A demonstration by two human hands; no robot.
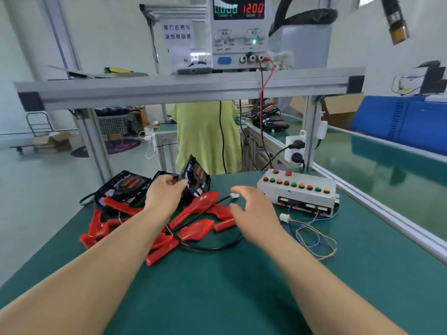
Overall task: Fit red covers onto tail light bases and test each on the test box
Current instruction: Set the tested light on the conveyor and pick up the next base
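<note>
Left hand [164,189] grips 1 black base [196,176], raised over the red covers [193,209]. Right hand [251,209] relaxed, empty, near the white plug [234,195]. Recommended: steady the base and align cover edges before pressing. Test box [297,192] stands just right.

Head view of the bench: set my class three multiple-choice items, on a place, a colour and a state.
1. Where does the test box stand? A. on the upper shelf B. on the green table, right of the right hand C. on the floor
2. What colour is the 12.00 reading on the power supply? A. red B. blue C. white
3. The left hand is: A. pressing a button B. flat on the table C. holding a black tail light base
Key: B, it sits on the table beside that hand; A, those digits glow red; C, its fingers curl round the base.
</note>
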